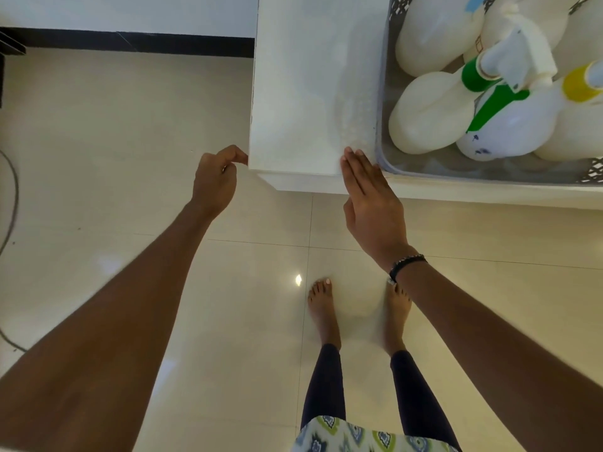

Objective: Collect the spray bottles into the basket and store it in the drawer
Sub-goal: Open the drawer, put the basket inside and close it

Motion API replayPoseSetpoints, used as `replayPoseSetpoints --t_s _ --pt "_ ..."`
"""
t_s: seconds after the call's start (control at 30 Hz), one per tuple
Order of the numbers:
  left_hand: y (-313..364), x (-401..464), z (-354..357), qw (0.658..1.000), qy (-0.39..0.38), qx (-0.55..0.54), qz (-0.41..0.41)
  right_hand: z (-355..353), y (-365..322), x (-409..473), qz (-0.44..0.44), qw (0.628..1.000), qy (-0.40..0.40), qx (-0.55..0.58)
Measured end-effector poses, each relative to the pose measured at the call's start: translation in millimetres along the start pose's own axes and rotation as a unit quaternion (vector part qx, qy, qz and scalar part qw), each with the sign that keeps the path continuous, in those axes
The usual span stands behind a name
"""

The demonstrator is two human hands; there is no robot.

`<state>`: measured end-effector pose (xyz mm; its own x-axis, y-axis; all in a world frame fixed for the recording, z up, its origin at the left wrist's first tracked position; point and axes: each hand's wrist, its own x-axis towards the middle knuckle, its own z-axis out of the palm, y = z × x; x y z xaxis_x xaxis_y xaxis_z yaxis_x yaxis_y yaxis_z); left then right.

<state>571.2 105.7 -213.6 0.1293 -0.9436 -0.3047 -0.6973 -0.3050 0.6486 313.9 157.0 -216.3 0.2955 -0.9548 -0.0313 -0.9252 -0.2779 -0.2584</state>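
Observation:
A grey basket (pixel 388 158) sits inside the open white drawer (pixel 306 93) at the upper right. Several white spray bottles lie in it, one with a green collar and trigger (pixel 424 112), one with a yellow collar (pixel 577 125). My left hand (pixel 215 181) hangs with curled fingers at the drawer's front left corner, fingertips touching it. My right hand (pixel 372 200) lies flat with fingers straight against the drawer's front edge, beside the basket's corner. Neither hand holds anything.
A glossy cream tiled floor (pixel 130 141) spreads below. My bare feet (pixel 323 308) stand just in front of the drawer. A dark skirting strip (pixel 130 40) runs along the wall at the top left, and a cable (pixel 9 197) curves at the far left.

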Motion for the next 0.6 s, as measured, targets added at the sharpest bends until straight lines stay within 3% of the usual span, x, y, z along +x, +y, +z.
replayPoseSetpoints --t_s 0.17,0.43,0.6 --pt "0.6 -0.1 -1.0 0.999 -0.002 0.026 -0.018 -0.9 -1.6 -0.5 0.002 1.0 -0.003 0.003" --pt "-7.8 -20.9 -5.2 0.996 -0.057 0.054 0.029 -3.0 0.2 -5.7 -0.005 0.999 -0.05 0.005" --pt "-9.8 -59.0 3.8 0.995 -0.022 0.094 -0.025 -2.6 9.5 -38.8 -0.025 0.995 -0.099 0.012"
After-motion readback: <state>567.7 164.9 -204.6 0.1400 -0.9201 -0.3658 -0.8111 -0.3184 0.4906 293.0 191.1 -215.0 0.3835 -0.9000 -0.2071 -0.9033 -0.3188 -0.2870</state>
